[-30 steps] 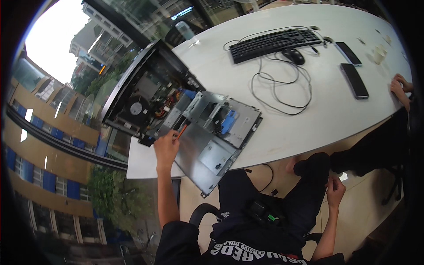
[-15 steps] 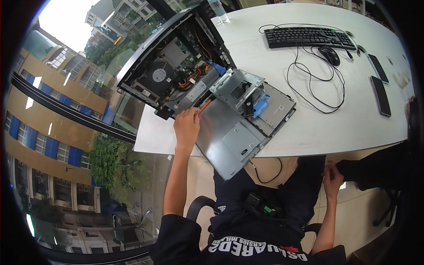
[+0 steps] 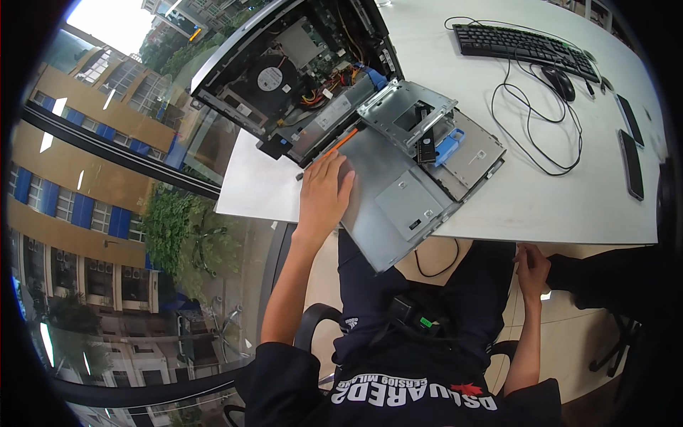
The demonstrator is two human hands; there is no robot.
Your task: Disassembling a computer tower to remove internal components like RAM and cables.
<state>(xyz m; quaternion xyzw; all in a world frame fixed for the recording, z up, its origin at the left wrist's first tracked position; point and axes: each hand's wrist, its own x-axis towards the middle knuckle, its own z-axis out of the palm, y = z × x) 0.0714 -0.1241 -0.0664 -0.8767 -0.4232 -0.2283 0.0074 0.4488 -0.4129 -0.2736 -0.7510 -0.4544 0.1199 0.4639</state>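
Note:
My left hand (image 3: 324, 196) lies on a bare metal panel (image 3: 366, 213) with its fingers stretched out. A thin orange stick-like tool (image 3: 343, 141) with dark ends lies slantwise at the fingertips, beside the opened computer case (image 3: 245, 107). Inside the case are a round fan (image 3: 270, 78) and coloured wires. Right of the tool, a metal drive bracket (image 3: 388, 107) and a blue plastic part (image 3: 448, 147) sit on the computer's metalwork. My right hand (image 3: 532, 272) hangs low by my knee, below the table edge, its fingers curled in; whatever they may hold is hidden.
A black keyboard (image 3: 526, 51), a mouse (image 3: 558, 83) and a looping cable (image 3: 530, 114) lie on the white table (image 3: 491, 203). Two dark phones, the nearer one (image 3: 631, 165) larger in view, lie at the right. A glass wall (image 3: 192, 164) borders the left side.
My left hand has gone from gripping the orange tool to lying flat with fingers extended, and the tool now rests on the metal. The whole view has shifted. My right hand stays low.

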